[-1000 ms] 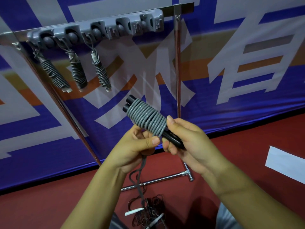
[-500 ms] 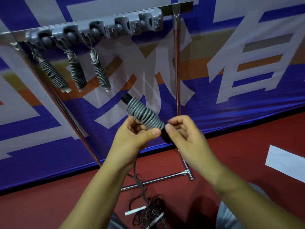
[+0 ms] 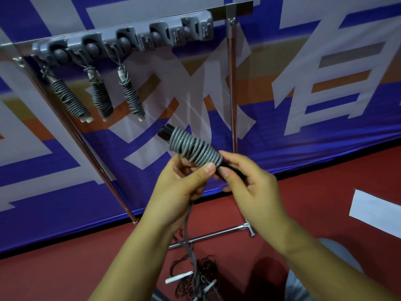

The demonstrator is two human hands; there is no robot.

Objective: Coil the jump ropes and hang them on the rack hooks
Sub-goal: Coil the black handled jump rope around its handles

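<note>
Rope bundle [image 3: 194, 150] aslant — black handles up-left — pinched by left hand [image 3: 184, 183], right hand [image 3: 249, 181].

Head-worn view, forward and downward

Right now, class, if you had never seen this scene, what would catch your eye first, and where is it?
First, at centre, the grey rope coiled around black handles, gripped by the left hand and the right hand. Next, upper left, three coiled ropes hanging from the grey hook rack. Lastly, loose ropes with white handles tangled on the red floor below.
</note>
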